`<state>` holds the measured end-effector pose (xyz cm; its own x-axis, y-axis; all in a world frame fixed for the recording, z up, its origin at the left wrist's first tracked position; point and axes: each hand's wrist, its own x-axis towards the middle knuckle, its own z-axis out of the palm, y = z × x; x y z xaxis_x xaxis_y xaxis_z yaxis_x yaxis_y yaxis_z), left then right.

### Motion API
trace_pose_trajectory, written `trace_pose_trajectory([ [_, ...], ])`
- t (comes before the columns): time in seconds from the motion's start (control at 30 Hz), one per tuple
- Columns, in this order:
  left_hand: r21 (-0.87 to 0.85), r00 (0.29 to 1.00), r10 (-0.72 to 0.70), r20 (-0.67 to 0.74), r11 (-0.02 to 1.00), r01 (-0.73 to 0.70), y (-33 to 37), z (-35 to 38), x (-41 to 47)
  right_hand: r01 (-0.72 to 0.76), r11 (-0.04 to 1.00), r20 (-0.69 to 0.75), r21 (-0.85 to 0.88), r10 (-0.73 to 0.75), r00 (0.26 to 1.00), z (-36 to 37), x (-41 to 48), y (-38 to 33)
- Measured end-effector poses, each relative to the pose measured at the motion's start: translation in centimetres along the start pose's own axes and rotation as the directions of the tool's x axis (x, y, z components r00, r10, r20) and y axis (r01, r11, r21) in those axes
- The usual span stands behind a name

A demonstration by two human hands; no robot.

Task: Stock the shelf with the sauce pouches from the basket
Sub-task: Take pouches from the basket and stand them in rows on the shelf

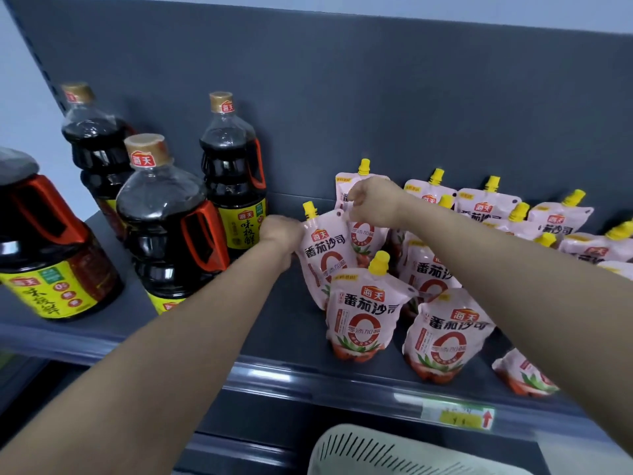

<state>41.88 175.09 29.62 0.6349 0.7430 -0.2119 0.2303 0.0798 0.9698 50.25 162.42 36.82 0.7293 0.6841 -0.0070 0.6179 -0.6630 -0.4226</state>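
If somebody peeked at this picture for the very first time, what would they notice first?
Probably the two bare arms reaching in: the left hand and right hand meet at a pink sauce pouch with a yellow cap, mid-shelf. Next, the crowd of matching pink pouches standing to the right on the dark grey metal shelf. Then the big dark soy sauce bottles with red handles on the left.

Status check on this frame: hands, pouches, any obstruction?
Left hand against the pink yellow-capped sauce pouch, right hand pinching its top corner. Pouch upright on grey shelf. Dark soy bottles alongside, clear.
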Motion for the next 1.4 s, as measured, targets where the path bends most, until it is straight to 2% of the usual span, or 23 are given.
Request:
trace_pose_trajectory([
  [0.1, -0.047, 0.992, 0.121, -0.036, 0.991, -0.122, 1.5, 0.6, -0.6, -0.055, 0.991, 0.087, 0.126, 0.044, 0.995, 0.3, 0.2, 0.4],
  [0.2, -0.084, 0.983, 0.183, -0.021, 0.979, -0.184, 2.2, 0.1, -0.5, -0.081, 0.939, 0.066, 0.335, 0.062, 0.996, 0.3, 0.5, 0.7],
  [0.27, -0.109, 0.976, 0.217, 0.001, 0.970, -0.215, 2.8, -0.4, -0.6, -0.118, 0.860, 0.091, 0.496, 0.084, 0.992, 0.4, 0.6, 0.7],
  [0.37, -0.189, 0.963, 0.271, 0.011, 0.946, -0.264, 4.2, -0.4, -1.4, -0.211, 0.686, 0.245, 0.696, 0.050, 0.968, -0.1, -0.2, 0.0],
  [0.5, -0.261, 0.947, 0.319, 0.037, 0.918, -0.299, 6.8, -0.9, -3.2, -0.151, 0.504, 0.107, 0.850, 0.115, 0.988, -1.5, -0.7, -1.0],
  [0.6, -0.310, 0.932, 0.312, 0.187, 0.919, -0.245, 7.3, -1.2, -4.2, -0.092, 0.375, -0.007, 0.923, 0.255, 0.967, -2.7, -0.8, -1.4],
  [0.67, -0.227, 0.915, 0.274, 0.297, 0.951, -0.211, 6.8, -1.3, -5.0, -0.060, 0.269, -0.043, 0.961, 0.359, 0.932, -3.7, -0.9, -1.2],
  [0.77, -0.042, 0.862, 0.261, 0.434, 0.962, -0.270, 5.2, -1.1, -5.9, -0.017, 0.141, -0.050, 0.990, 0.458, 0.888, -5.1, -0.9, -0.3],
  [0.87, 0.008, 0.827, 0.327, 0.456, 0.928, -0.372, 4.4, -0.2, -6.5, -0.014, 0.095, -0.037, 0.995, 0.517, 0.855, -5.7, -1.3, 0.4],
  [1.0, -0.043, 0.777, 0.454, 0.435, 0.873, -0.486, 4.5, 0.5, -7.0, -0.041, 0.069, -0.003, 0.997, 0.542, 0.841, -6.0, -2.4, 1.0],
  [1.1, -0.068, 0.742, 0.497, 0.450, 0.847, -0.527, 4.4, 0.6, -7.1, -0.068, 0.066, 0.022, 0.995, 0.537, 0.843, -6.1, -3.1, 1.5],
  [1.4, -0.092, 0.749, 0.541, 0.382, 0.829, -0.552, 4.2, 0.4, -7.3, -0.197, 0.108, 0.109, 0.974, 0.540, 0.834, -4.8, -3.0, 2.0],
])
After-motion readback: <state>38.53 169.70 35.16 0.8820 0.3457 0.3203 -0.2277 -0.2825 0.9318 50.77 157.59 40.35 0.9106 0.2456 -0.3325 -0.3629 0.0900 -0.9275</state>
